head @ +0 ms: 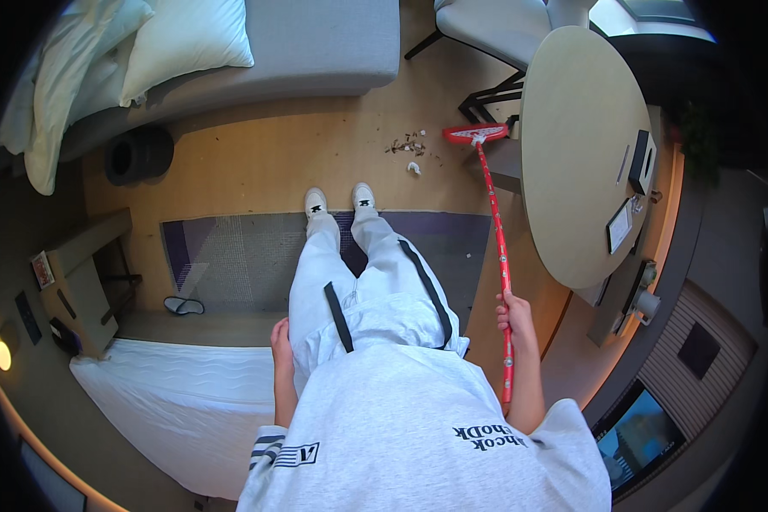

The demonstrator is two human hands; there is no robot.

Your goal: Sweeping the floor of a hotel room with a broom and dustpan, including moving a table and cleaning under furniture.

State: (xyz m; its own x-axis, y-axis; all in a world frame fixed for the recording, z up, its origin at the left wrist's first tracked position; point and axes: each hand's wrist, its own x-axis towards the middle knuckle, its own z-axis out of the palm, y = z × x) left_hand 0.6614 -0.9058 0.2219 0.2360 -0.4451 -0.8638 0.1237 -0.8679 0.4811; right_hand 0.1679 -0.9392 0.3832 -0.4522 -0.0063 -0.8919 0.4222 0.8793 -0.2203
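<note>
My right hand is closed around the red patterned handle of a broom. The broom's red head is at the far end, beside the table and a chair's black legs. Left of that head, small brown and white debris lies scattered on the wood floor, with a crumpled white piece just nearer to me. My left hand hangs at my left thigh, near the white-covered bed; its fingers are partly hidden, and I cannot tell whether they are curled closed.
An oval table holds a tissue box and a framed card. Beyond are a grey chair and a grey sofa. A dark bin, a slipper and a bed are to the left; a rug lies underfoot.
</note>
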